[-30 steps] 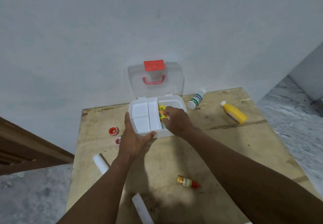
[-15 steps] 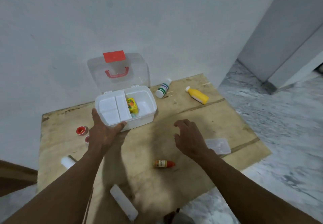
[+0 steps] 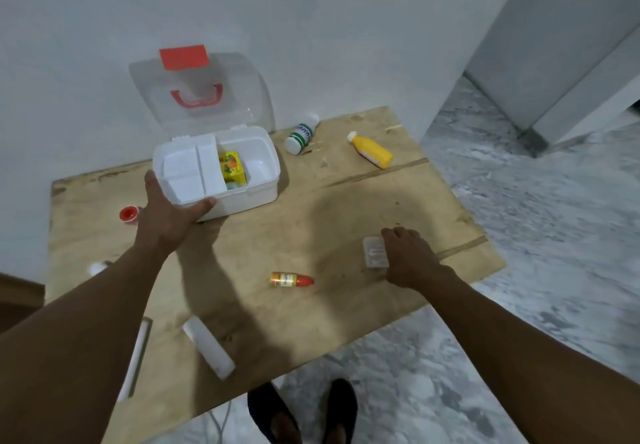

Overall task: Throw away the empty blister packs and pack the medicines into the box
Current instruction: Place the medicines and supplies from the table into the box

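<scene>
Head view.

A: Item one, far left?

B: Left hand. It stays where it was a second ago, thumb along the near rim and fingers wrapped round the left corner of the box, steadying it on the table.

A: The box itself?

B: White, with its clear lid standing open against the wall. The left side holds a divided tray. A yellow packet now sits in the open compartment beside it. A second ago the right hand was in there, so that medicine counts as packed.

A: Loose stock, moving right?

B: Small dropper bottle with a red cap, on its side near the front. White bottle with a green label and yellow bottle, both lying near the wall, apart from the box. None is packed yet.

A: What changed on the right?

B: Right hand has left the box and come down on the blister pack near the table's right edge. Its fingers bend down over the pack's right side. Whether they have pinched it yet I cannot tell.

A: Meaning?

B: My reading is that the job has switched from packing to discarding.

A: Condition of the pack?

B: Pale, flat, translucent rectangle lying flush on the wood. It is too blurred to tell whether the pockets are empty. It looks light and thin, and probably needs an edge lifted first.
</scene>
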The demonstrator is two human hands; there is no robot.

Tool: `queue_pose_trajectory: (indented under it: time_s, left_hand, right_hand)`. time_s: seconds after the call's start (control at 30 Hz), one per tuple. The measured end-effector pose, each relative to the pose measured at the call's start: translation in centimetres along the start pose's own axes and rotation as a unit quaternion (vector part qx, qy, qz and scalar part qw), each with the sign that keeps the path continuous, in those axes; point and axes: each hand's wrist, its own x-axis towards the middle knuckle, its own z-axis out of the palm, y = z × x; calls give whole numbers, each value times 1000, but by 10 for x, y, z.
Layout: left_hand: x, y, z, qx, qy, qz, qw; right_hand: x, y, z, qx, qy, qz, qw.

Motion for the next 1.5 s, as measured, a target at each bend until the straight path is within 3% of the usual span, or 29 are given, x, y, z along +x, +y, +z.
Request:
queue_pose_trajectory:
  time_s: [0.17,0.37,0.63,0.8,1.5]
  left_hand:
    - [-1,1,2,2,10,14,1000]
    - [-2,1,3,-5,3,9,1000]
    - [-6,3,1,-31,1,12,999]
    - [-6,1,0,-27,8,-6,1000]
    - [-4,-2,1,-80,9,23,997]
  right_hand:
    - [6,8,2,-25,23,-15,999]
    - [6,-2,-11,46,38,-10,998]
    - [20,-71,-83,132,130,-56,981]
    - [35,-119,-112,111,190,-97,971]
    - [140,-209,-132,-16,105,-200,974]
